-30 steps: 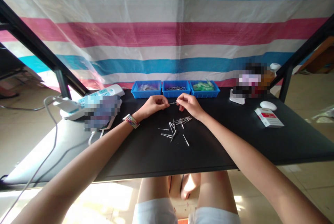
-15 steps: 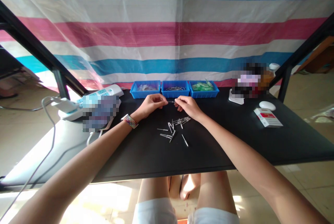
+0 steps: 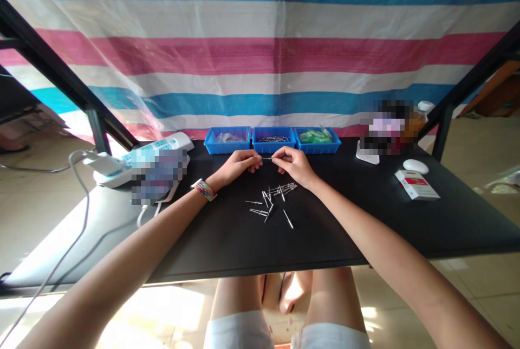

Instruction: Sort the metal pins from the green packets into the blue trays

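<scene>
One thin silver blind rivet (image 3: pixel 267 159) spans the small gap between my two hands, just in front of the middle blue bin (image 3: pixel 273 146). My left hand (image 3: pixel 239 166), with a woven band at the wrist, pinches its left end. The other end sits between the thumb and fingers of my right hand (image 3: pixel 294 163). Nearer to me, several loose blind rivets (image 3: pixel 282 191) lie scattered on the black tabletop (image 3: pixel 227 240). More thin metal pieces fill the middle bin.
A left blue bin (image 3: pixel 227 148) has clear bags in it; a right blue bin (image 3: pixel 318 148) holds green packets. At the left lie a power strip (image 3: pixel 174 146) and cables. A small box (image 3: pixel 416 185) and a white mouse (image 3: pixel 416 166) are at the right.
My right hand's fingers have shifted slightly around the blind rivet, and my left fingers are curled a little more. The loose rivets lie as before.
</scene>
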Tool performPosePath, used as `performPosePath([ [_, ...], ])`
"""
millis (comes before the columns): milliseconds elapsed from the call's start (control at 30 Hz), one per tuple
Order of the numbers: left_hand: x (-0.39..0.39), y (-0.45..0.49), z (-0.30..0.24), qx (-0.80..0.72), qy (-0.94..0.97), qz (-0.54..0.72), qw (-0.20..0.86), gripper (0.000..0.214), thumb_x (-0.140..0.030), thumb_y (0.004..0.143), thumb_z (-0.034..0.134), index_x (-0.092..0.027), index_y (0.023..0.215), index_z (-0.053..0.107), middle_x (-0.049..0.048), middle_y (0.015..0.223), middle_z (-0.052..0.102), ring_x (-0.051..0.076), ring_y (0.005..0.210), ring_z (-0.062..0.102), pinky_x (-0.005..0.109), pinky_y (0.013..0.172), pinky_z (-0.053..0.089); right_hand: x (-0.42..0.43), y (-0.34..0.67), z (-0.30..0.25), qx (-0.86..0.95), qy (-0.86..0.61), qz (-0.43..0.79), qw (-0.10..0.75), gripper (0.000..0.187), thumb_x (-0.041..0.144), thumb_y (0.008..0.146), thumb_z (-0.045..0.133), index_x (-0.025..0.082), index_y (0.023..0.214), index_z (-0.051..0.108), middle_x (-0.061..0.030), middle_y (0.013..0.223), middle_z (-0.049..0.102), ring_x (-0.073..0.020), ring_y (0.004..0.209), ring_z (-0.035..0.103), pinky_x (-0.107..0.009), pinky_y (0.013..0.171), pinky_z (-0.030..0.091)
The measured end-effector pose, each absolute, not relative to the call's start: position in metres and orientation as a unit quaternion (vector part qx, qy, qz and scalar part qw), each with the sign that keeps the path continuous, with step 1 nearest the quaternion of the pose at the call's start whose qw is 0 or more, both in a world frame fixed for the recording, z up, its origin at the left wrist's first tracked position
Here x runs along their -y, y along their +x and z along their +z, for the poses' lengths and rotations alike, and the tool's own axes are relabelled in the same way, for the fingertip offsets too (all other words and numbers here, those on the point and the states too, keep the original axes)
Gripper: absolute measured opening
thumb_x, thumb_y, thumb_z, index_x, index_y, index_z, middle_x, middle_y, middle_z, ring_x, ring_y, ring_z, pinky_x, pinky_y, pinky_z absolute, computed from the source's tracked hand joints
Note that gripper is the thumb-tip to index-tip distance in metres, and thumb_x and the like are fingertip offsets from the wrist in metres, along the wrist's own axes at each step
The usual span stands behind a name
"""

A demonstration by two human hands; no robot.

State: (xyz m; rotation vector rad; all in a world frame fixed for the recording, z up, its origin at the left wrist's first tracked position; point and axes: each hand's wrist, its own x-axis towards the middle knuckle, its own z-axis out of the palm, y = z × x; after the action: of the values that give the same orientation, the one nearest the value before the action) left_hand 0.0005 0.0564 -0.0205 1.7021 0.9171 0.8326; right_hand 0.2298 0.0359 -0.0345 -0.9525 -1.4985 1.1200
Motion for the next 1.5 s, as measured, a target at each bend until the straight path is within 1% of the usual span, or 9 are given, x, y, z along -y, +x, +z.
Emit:
performPosePath([
  [533,-0.057,0.002,-0.023,-0.364,0.692,0.368,0.503,0.035,-0.045,0.077,0.085,-0.014,0.083,0.070,0.0025,0.080,0.067,0.012,0.069,0.060,0.024,0.064,0.048,-0.038,0.232,-0.036,0.612,-0.375,0.480,0.504,0.030,0.039,0.069,0.085,0.020,0.080,0.065,0.0015,0.073,0.065,-0.0134,0.057,0.064,-0.026,0.053,0.051],
  [667,-0.056,0.002,-0.022,-0.359,0.685,0.371,0.514,0.031,-0.040,0.077,0.083,-0.014,0.085,0.070,0.0019,0.078,0.066,0.013,0.069,0.060,0.024,0.063,0.048,-0.036,0.232,-0.033,0.626,-0.373,0.454,0.513,0.023,0.035,0.074,0.080,0.020,0.078,0.063,0.0015,0.071,0.064,-0.0144,0.057,0.063,-0.027,0.054,0.051],
  [800,-0.056,0.000,-0.021,-0.352,0.677,0.369,0.530,0.028,-0.039,0.081,0.076,-0.013,0.090,0.069,0.0017,0.075,0.066,0.012,0.064,0.060,0.025,0.062,0.047,-0.031,0.237,-0.022,0.647,-0.414,0.301,0.565,0.015,0.033,0.083,0.072,0.022,0.081,0.062,0.0013,0.069,0.062,-0.0143,0.056,0.059,-0.028,0.055,0.048],
  [900,-0.056,-0.001,-0.022,-0.349,0.679,0.366,0.532,0.027,-0.038,0.083,0.074,-0.013,0.091,0.069,0.0022,0.075,0.066,0.012,0.064,0.060,0.025,0.062,0.047,-0.034,0.244,-0.015,0.656,-0.443,0.123,0.599,0.013,0.034,0.091,0.067,0.022,0.085,0.066,-0.0019,0.079,0.066,-0.0137,0.057,0.055,-0.030,0.061,0.048],
  [967,-0.057,-0.002,-0.024,-0.348,0.680,0.365,0.532,0.026,-0.037,0.084,0.073,-0.013,0.092,0.069,0.0022,0.075,0.066,0.012,0.065,0.060,0.024,0.062,0.046,-0.039,0.249,-0.014,0.660,-0.453,0.064,0.597,0.016,0.035,0.096,0.063,0.021,0.089,0.069,-0.0053,0.088,0.070,-0.0145,0.058,0.054,-0.033,0.066,0.050],
  [1067,-0.058,-0.002,-0.026,-0.344,0.684,0.364,0.530,0.026,-0.038,0.085,0.072,-0.013,0.093,0.070,0.0024,0.077,0.066,0.012,0.065,0.060,0.025,0.063,0.047,-0.048,0.256,-0.018,0.695,-0.468,0.072,0.542,0.020,0.036,0.098,0.062,0.021,0.094,0.075,-0.0119,0.110,0.074,-0.0167,0.061,0.054,-0.037,0.072,0.051],
  [1167,-0.059,-0.002,-0.027,-0.344,0.687,0.363,0.528,0.026,-0.038,0.086,0.071,-0.013,0.093,0.069,0.0025,0.078,0.066,0.012,0.066,0.060,0.025,0.063,0.047,-0.049,0.261,-0.019,0.718,-0.481,0.075,0.497,0.022,0.037,0.098,0.062,0.021,0.095,0.077,-0.0135,0.127,0.072,-0.0161,0.059,0.052,-0.039,0.073,0.050],
  [1300,-0.059,-0.003,-0.027,-0.346,0.689,0.361,0.525,0.027,-0.039,0.086,0.071,-0.013,0.093,0.069,0.0029,0.078,0.066,0.013,0.067,0.061,0.025,0.064,0.047,-0.037,0.262,-0.013,0.750,-0.450,0.113,0.471,0.020,0.033,0.094,0.064,0.020,0.083,0.074,-0.0101,0.103,0.073,-0.0161,0.061,0.052,-0.034,0.065,0.046],
  [1500,-0.055,-0.002,-0.022,-0.348,0.690,0.358,0.525,0.029,-0.040,0.084,0.072,-0.013,0.091,0.070,0.0029,0.077,0.066,0.013,0.067,0.060,0.026,0.065,0.048,-0.035,0.268,-0.009,0.838,-0.374,0.303,0.257,0.007,0.024,0.075,0.070,0.019,0.070,0.071,-0.0013,0.076,0.066,-0.0121,0.059,0.050,-0.028,0.058,0.038],
])
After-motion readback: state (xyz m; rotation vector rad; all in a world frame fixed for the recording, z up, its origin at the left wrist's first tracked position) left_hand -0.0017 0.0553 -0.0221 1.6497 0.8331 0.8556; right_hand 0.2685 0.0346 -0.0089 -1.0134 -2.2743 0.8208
